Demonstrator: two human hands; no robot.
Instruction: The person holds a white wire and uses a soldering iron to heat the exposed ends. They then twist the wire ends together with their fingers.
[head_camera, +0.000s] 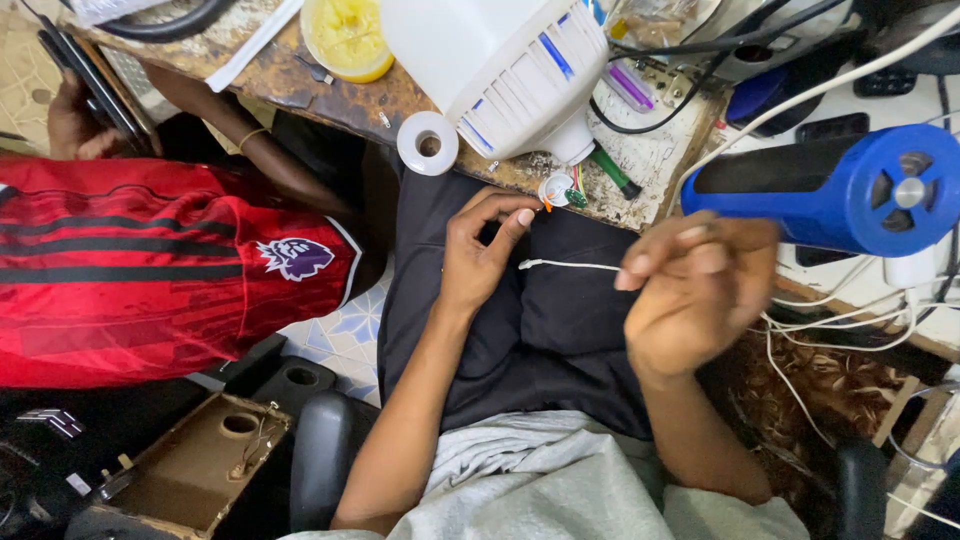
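Overhead, worn workbench (330, 95) crowds white lamp housing (500, 70).

Open room is lying over the lap, between the left hand (478, 250) and the right hand (690, 295); only a thin white wire (570, 265) is crossing it. Ahead, the worn wooden bench edge (470, 170) and an overhanging large white ribbed plastic lamp housing (510, 70) are blocking passage. A blue-and-black heat gun (840, 190) is closing the right side. A seated person's red striped shirt (150, 270) is crowding the left.
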